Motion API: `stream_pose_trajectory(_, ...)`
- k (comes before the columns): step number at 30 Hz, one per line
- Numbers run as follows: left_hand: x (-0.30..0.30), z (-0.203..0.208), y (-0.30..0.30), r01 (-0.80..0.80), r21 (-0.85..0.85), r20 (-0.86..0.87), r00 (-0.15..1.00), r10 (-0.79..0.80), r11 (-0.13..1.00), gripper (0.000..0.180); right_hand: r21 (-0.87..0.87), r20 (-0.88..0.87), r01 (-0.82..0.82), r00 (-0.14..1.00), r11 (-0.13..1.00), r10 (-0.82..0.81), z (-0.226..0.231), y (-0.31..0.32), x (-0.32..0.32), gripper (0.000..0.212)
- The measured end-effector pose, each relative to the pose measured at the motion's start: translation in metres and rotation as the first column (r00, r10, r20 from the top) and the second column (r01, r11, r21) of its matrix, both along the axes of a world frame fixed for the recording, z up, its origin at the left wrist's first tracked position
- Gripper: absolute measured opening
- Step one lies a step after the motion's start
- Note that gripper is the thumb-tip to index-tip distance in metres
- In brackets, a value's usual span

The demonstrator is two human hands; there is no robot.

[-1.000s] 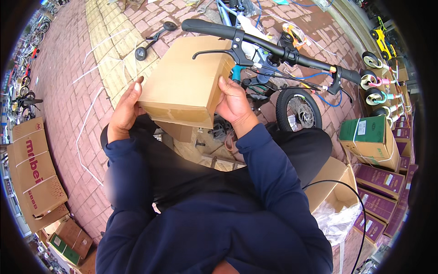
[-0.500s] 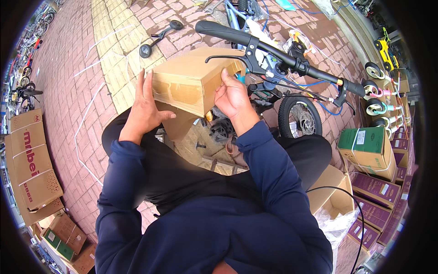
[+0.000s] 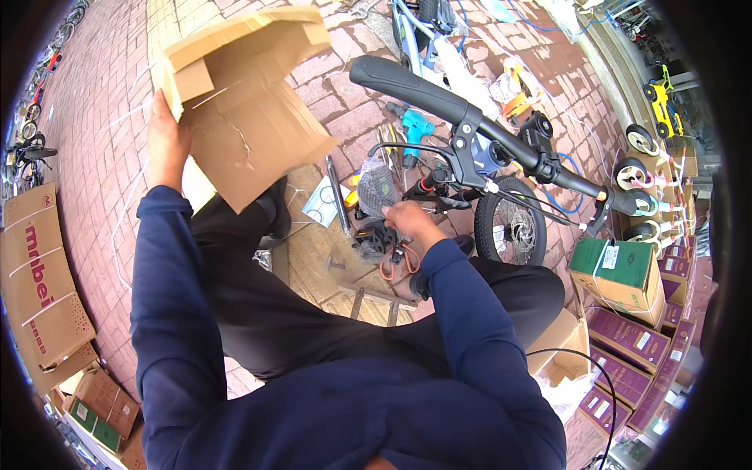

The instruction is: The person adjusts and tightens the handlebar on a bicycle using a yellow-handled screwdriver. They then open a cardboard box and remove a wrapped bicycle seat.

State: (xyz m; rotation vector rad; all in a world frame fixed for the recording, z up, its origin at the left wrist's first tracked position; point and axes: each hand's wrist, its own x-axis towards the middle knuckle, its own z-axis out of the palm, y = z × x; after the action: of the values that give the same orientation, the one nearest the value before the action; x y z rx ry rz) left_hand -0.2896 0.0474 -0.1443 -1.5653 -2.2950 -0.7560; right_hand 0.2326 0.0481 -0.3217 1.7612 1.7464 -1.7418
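My left hand [image 3: 167, 141] grips the left edge of an open, empty-looking cardboard box [image 3: 258, 137], raised and tilted at the upper left with its flaps spread. My right hand [image 3: 413, 222] is closed, fingertips pinching the lower end of a clear plastic-wrapped piece [image 3: 378, 186] whose contents I cannot make out. Just below that hand lie black parts in plastic [image 3: 374, 240] and an orange-brown loop [image 3: 401, 262]. A bicycle handlebar [image 3: 501, 121] with black grips and brake levers crosses above my right hand, and a bicycle wheel [image 3: 513, 223] stands to its right.
A teal power drill [image 3: 413, 131], a white leaflet [image 3: 321, 204] and a dark rod [image 3: 337, 192] lie ahead on the brick paving. Cartons stand at left [image 3: 47, 282] and right, including a green-topped carton [image 3: 619, 278]. A blue bicycle frame [image 3: 407, 35] lies farther off.
The box has swung up and left in my left hand and now shows its open inside. My right hand has left the box and moved down to the plastic-wrapped piece.
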Motion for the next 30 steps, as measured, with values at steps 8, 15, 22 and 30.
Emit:
stream_pose_trajectory(8, -0.028, -0.037, 0.000, -0.094, -0.818, 0.241, 0.840, 0.486, 0.568, 0.070, 0.290, 0.357, -0.025, 0.930, 0.957, -0.084, -0.144, -0.054, 0.048, 0.056)
stream_pose_trajectory(15, 0.079, 0.029, 0.028, 0.172, -0.580, 0.200, 0.978, -0.066, 0.796, 0.071, 0.287, 0.247, -0.096, 0.969, 0.953, 0.023, -0.095, -0.027, 0.026, 0.034)
stream_pose_trajectory(22, 0.173, 0.041, 0.029, 0.430, -0.750, 0.374, 0.903, -0.213, 0.503, 0.069, 0.561, -0.015, -0.097, 0.992, 0.822, 0.127, -0.052, -0.004, -0.009, 0.024)
stream_pose_trajectory(30, 0.226, -0.069, -0.023, 0.476, -0.682, 0.683, 0.686, 0.250, 0.555, 0.087, 0.346, -0.362, -0.028, 0.918, 0.938, 0.161, 0.121, 0.004, -0.019, 0.027)
